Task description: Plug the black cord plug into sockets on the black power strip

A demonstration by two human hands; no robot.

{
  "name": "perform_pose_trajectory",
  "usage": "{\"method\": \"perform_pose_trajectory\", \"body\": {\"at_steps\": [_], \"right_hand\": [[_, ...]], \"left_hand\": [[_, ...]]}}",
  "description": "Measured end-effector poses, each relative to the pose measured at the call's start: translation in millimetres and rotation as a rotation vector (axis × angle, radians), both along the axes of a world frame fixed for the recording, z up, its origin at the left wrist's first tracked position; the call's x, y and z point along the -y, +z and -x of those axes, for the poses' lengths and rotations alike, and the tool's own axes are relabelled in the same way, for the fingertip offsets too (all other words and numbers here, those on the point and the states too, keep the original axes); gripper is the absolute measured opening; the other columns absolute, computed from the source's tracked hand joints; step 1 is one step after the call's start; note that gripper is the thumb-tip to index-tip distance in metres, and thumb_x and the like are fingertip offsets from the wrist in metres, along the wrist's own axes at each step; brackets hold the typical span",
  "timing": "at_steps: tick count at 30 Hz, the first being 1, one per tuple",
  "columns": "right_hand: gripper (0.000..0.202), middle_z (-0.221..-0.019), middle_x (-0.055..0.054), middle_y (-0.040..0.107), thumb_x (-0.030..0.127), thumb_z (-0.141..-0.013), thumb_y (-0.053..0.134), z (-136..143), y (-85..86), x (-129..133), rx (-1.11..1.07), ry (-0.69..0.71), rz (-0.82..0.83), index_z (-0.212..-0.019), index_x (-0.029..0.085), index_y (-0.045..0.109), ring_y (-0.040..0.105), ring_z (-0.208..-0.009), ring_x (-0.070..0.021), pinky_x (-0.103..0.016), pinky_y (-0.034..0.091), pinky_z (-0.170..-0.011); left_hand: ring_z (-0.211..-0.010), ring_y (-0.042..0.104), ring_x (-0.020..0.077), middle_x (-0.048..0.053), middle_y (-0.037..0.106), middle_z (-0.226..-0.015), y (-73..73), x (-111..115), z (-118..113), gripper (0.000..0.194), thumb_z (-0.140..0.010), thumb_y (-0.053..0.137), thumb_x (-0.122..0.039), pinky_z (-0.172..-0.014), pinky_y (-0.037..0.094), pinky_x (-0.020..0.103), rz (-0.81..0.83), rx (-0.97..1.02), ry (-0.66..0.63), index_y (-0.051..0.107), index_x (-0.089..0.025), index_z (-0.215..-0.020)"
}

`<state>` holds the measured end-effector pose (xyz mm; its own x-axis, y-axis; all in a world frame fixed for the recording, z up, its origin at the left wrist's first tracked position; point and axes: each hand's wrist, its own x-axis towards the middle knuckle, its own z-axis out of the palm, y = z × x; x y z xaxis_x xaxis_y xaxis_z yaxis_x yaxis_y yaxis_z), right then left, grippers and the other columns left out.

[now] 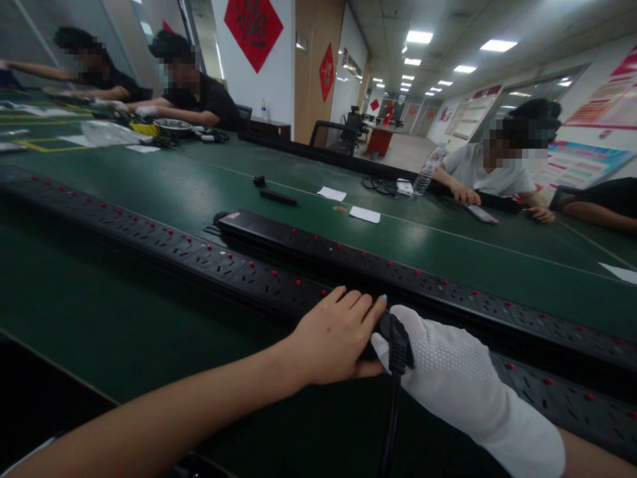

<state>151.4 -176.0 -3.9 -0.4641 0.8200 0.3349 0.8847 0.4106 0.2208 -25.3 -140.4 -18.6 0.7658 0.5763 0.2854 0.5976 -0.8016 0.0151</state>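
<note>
A long black power strip (pixel 164 238) with red buttons and rows of sockets runs across the table in front of me. My left hand (pixel 331 338) is bare and curled around this strip, fingers over its top and thumb at the near side. My right hand (pixel 448 362), in a white dotted glove, grips a black plug (pixel 397 335) against the strip, right beside the left fingertips. From the plug a thick black cable (pixel 391 425) hangs down toward me. The hands hide the socket there, so how far the plug is in cannot be seen.
Behind lies a second black power strip (pixel 378 262), parallel to the first, on the green table (pixel 209 174). Farther off are a small black bar (pixel 279 197), white papers (pixel 365 214), a cable coil (pixel 378 186) and a bottle (pixel 428 169). Several people sit around the table.
</note>
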Motion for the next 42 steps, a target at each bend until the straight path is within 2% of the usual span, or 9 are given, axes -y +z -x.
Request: {"method": "perform_pose_trajectory", "body": {"at_steps": [18, 23, 27, 32, 35, 40, 42], "right_hand": [[0.026, -0.064, -0.001, 0.059, 0.041, -0.081, 0.042, 2.2, 1.2, 0.1, 0.021, 0.018, -0.084, -0.089, 0.018, 0.053, 0.054, -0.049, -0.0130, -0.023, 0.029, -0.048], [0.025, -0.067, -0.001, 0.060, 0.040, -0.080, 0.043, 1.9, 2.7, -0.2, 0.007, -0.002, -0.054, -0.091, 0.019, 0.053, 0.055, -0.051, -0.0138, -0.023, 0.031, -0.048], [0.026, -0.070, -0.003, 0.062, 0.039, -0.081, 0.042, 3.1, 6.0, -4.1, -0.072, 0.076, -0.002, -0.089, 0.017, 0.054, 0.057, -0.054, -0.0123, -0.021, 0.036, -0.050], [0.027, -0.079, -0.007, 0.064, 0.034, -0.082, 0.043, 2.5, 1.6, -8.1, -0.133, 0.142, -0.049, -0.097, 0.014, 0.054, 0.059, -0.060, -0.0141, -0.024, 0.042, -0.055], [0.022, -0.077, -0.004, 0.063, 0.033, -0.082, 0.046, 2.5, 4.1, -8.0, -0.281, 0.121, 0.054, -0.096, 0.017, 0.053, 0.059, -0.060, -0.0131, -0.024, 0.043, -0.056], [0.019, -0.068, -0.001, 0.061, 0.032, -0.085, 0.039, 3.3, 17.9, -11.5, -0.817, 0.101, 0.259, -0.085, 0.019, 0.052, 0.058, -0.060, -0.0139, -0.026, 0.047, -0.058], [0.022, -0.067, -0.002, 0.061, 0.035, -0.085, 0.038, 3.0, 18.3, -14.4, -0.878, 0.108, 0.308, -0.082, 0.019, 0.053, 0.059, -0.061, -0.0151, -0.027, 0.047, -0.060]], "left_hand": [[-0.104, 0.046, 0.0259, 0.014, 0.051, -0.112, -0.5, -0.2, -0.1, 0.071, -0.079, 0.039, -0.055, -0.088, 0.032, 0.040, 0.006, 0.001, 0.005, 0.029, -0.006, -0.130], [-0.104, 0.046, 0.0261, 0.014, 0.051, -0.113, 0.1, -0.7, -0.4, 0.071, -0.079, 0.039, -0.055, -0.089, 0.032, 0.040, 0.008, 0.002, 0.005, 0.029, -0.006, -0.129], [-0.103, 0.046, 0.0261, 0.014, 0.051, -0.111, -0.8, -0.3, 0.0, 0.071, -0.079, 0.038, -0.055, -0.089, 0.032, 0.040, -0.020, 0.000, -0.002, 0.030, -0.005, -0.128], [-0.101, 0.047, 0.0261, 0.014, 0.051, -0.109, -2.7, -0.1, 1.2, 0.071, -0.079, 0.037, -0.056, -0.088, 0.032, 0.040, -0.053, 0.010, -0.005, 0.031, -0.003, -0.127], [-0.100, 0.047, 0.0258, 0.014, 0.052, -0.107, -3.8, -0.4, 2.0, 0.071, -0.081, 0.032, -0.058, -0.087, 0.032, 0.041, -0.054, 0.025, -0.010, 0.032, -0.004, -0.127], [-0.099, 0.048, 0.0248, 0.013, 0.052, -0.107, -4.1, 0.5, 3.7, 0.073, -0.080, 0.031, -0.062, -0.086, 0.032, 0.040, -0.091, 0.032, -0.008, 0.033, -0.007, -0.127], [-0.098, 0.048, 0.0250, 0.012, 0.052, -0.107, -3.6, 0.5, 5.3, 0.072, -0.080, 0.032, -0.062, -0.085, 0.032, 0.040, -0.100, 0.028, -0.006, 0.033, -0.009, -0.128]]}}
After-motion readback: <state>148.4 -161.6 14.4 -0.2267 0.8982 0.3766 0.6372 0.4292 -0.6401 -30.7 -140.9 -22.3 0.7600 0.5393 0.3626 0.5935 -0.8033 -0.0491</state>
